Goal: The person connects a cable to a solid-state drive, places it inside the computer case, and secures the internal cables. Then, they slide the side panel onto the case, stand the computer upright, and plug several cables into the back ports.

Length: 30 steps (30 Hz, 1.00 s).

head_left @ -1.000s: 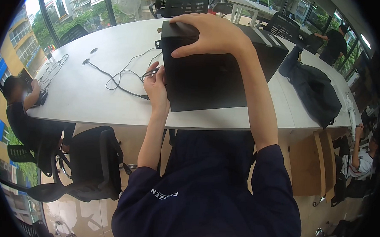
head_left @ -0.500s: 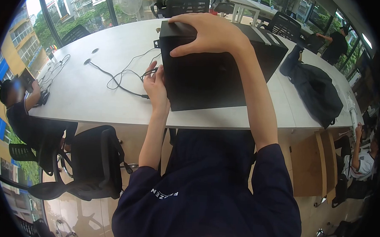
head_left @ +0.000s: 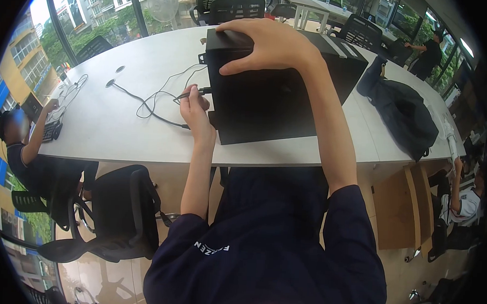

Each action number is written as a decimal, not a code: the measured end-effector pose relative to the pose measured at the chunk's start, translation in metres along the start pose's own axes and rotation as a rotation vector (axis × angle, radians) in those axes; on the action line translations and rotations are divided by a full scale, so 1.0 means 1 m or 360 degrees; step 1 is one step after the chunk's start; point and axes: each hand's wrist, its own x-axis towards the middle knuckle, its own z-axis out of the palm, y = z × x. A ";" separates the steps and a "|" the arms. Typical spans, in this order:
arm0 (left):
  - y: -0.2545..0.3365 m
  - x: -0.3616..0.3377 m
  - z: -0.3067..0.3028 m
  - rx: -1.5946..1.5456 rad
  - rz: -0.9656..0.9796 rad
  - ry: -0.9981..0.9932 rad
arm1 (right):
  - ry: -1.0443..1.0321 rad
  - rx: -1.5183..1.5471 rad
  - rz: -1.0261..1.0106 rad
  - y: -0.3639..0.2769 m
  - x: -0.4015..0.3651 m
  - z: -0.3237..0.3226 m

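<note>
A black computer case (head_left: 267, 109) rests on the white table (head_left: 114, 130) right in front of me. Across its upper left corner lies my right hand (head_left: 281, 45), with the fingers over the top edge and the thumb against the near side, gripping it. At the case's left end, my left hand (head_left: 195, 114) pinches a thin black cable (head_left: 184, 95). The plug end of this cable points at the case and meets its left side; the contact itself is small and dark. A thicker black cord (head_left: 142, 97) runs from a table grommet toward my left wrist.
A black bag (head_left: 405, 113) lies right of the case. At the left end of the table a person (head_left: 24, 142) sits by a keyboard (head_left: 51, 131) and loose cables. An office chair (head_left: 119, 206) stands front left, a wooden cabinet (head_left: 396, 207) front right. Other people are at the right.
My left hand has turned and now holds the cable's plug end up to the case's left side. My right hand stays on the case. The seated person at left has raised a hand.
</note>
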 end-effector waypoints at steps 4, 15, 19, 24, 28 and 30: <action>0.010 0.000 0.003 -0.0196 -0.0296 -0.0115 | -0.0003 0.0011 0.0010 -0.001 -0.001 0.000; -0.002 -0.001 -0.005 0.0194 -0.0070 -0.0378 | -0.0005 0.0009 0.0030 0.001 0.000 0.003; -0.002 -0.006 0.000 0.0178 -0.0020 -0.0288 | 0.0028 -0.0020 -0.0010 0.002 0.001 0.005; -0.011 0.004 -0.009 -0.0080 0.0149 0.0028 | 0.0021 -0.0007 -0.0008 0.000 0.000 0.001; -0.021 0.025 -0.023 -0.0027 -0.0023 -0.0084 | 0.0006 -0.0017 0.0011 0.002 0.001 0.006; -0.010 0.015 -0.012 0.0187 -0.0405 -0.0282 | 0.0058 -0.0038 -0.0029 0.004 0.000 0.006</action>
